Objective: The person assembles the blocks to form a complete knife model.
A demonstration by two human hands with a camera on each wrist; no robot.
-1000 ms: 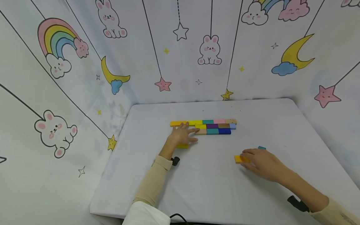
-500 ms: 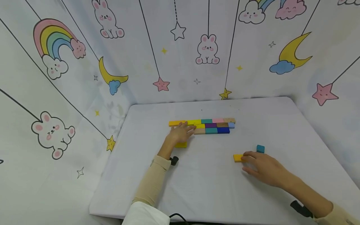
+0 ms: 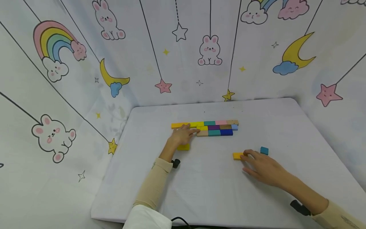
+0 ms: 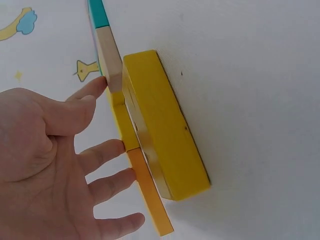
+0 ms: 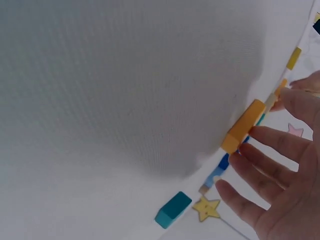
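Rows of coloured blocks lie side by side at the middle of the table. My left hand rests at their left end, its spread fingertips against the yellow and orange blocks there. Just below that hand is a separate yellow block, large in the left wrist view. My right hand reaches in from the right, its fingertips touching a loose orange block. In the right wrist view the fingers lie extended along one side of that block, not wrapped round it. A small teal block sits just beyond the right hand.
A white cloth covers the table. Behind and to the left stands a backdrop printed with rabbits, stars and moons. A black cable curves at the front edge.
My right hand and the orange block have shifted left and away from me. The teal block, partly hidden before, shows more fully. My left hand stays nearly still at the rows.
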